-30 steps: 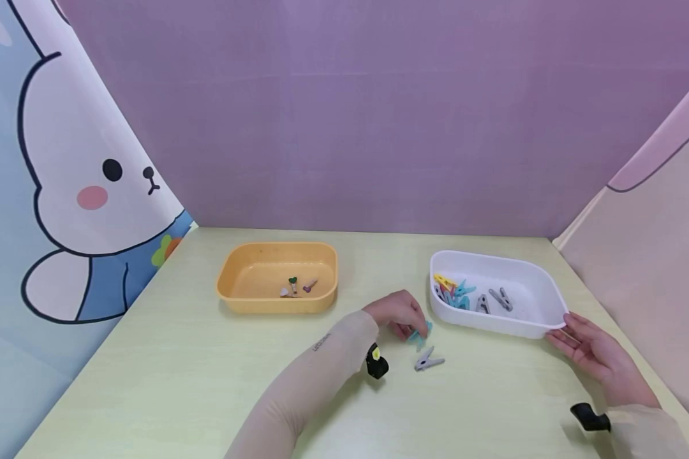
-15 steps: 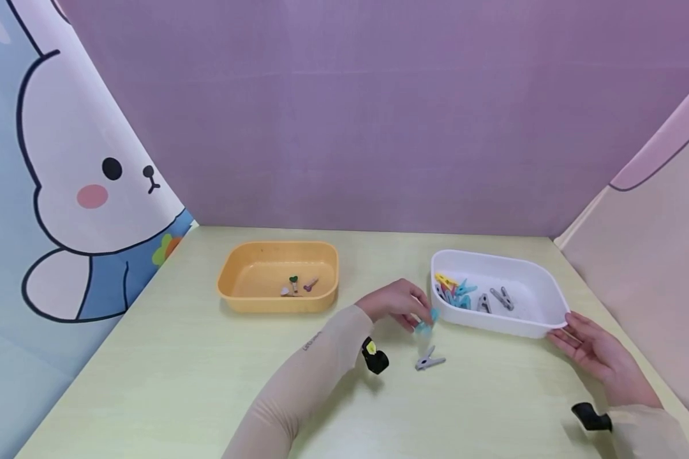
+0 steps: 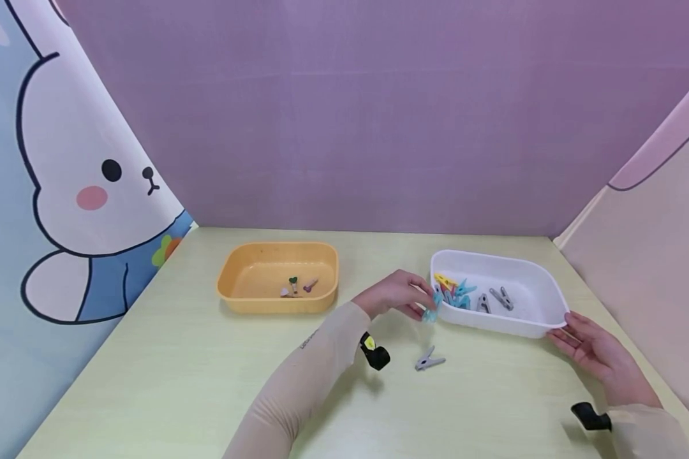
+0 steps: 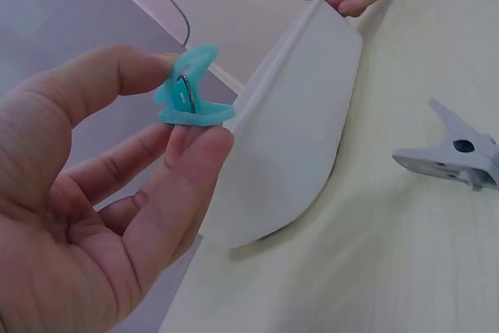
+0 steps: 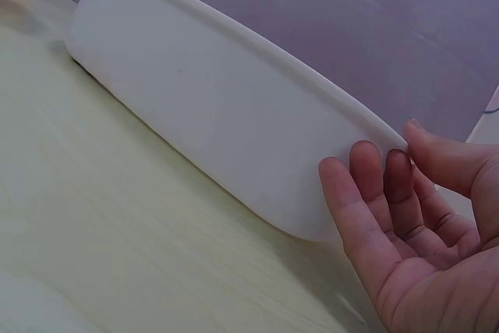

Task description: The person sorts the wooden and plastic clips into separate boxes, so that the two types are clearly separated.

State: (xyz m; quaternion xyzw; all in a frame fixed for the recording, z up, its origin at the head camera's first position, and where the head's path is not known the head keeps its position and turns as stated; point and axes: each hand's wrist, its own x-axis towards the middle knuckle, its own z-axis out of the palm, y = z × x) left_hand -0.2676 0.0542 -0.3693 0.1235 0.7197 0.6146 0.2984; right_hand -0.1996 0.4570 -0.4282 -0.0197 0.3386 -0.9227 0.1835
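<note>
Between thumb and fingers, my left hand [image 3: 397, 294] pinches a teal clothespin [image 4: 191, 91], close to the near left corner of a white plastic tray [image 3: 511, 328]. My right hand [image 3: 594, 350] grips the tray's near right corner. In the right wrist view its thumb lies at the rim and the fingers [image 5: 362, 216] press the outer wall. Inside the tray are several clothespins: a yellow clothespin [image 3: 445, 280], teal ones and grey ones [image 3: 501, 298], bunched mostly at the left end. A grey clothespin [image 3: 429, 359] lies on the table in front of the tray.
An orange tray [image 3: 275, 305] stands on the table [image 3: 149, 370] to the left, with a few small clips [image 3: 293, 284] inside. A purple backdrop [image 3: 344, 127] rises behind the table, and printed cloths flank both sides.
My left hand has lifted the teal clothespin off the table and carried it up and slightly right, to the tray's left side. The right hand has stayed at the tray's corner.
</note>
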